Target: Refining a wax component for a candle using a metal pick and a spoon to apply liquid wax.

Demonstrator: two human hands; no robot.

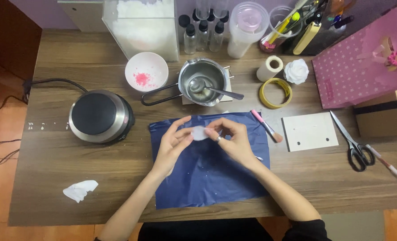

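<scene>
Both hands meet over a blue sheet [207,169] on the counter [51,169]. Left hand [171,145] and right hand [234,140] each pinch a small white disc [199,133], held between their fingertips just above the sheet. Behind: steel pot [203,80] with spoon [207,88], white bowl [146,71], hotplate [100,116]. Brush [266,126] beside the sheet's right edge.

Two hands [174,145] [234,140], one hotplate [101,116], one bowl [146,71], one pan [203,81] with one spoon [207,88], four small bottles [203,33], two tape rolls [269,68] [275,93], one scissors [354,145], one brush [266,126], one blue sheet [207,174], one white board [309,130], one crumpled tissue [79,190].
</scene>
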